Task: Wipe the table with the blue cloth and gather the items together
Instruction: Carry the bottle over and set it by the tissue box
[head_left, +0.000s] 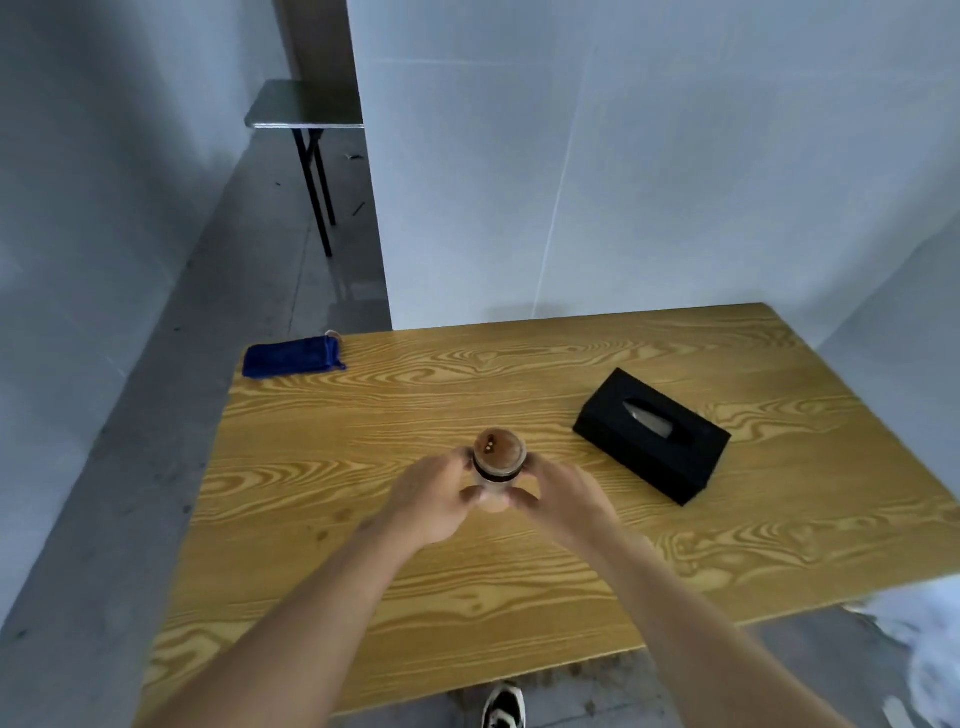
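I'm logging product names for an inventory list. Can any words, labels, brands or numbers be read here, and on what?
No readable text anywhere in this view.
Jar, held between the left hand and right hand: small dark marks on its brown lid, too blurred to read.
Black tissue box: no print visible.
Blue cloth: no label visible.

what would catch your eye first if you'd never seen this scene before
First, the two bare hands meeting mid-table: the left hand and right hand grip a small brown-lidded jar from both sides. Next, the black tissue box lies at an angle to their right. Last, the folded blue cloth lies untouched at the far left corner of the wooden table.
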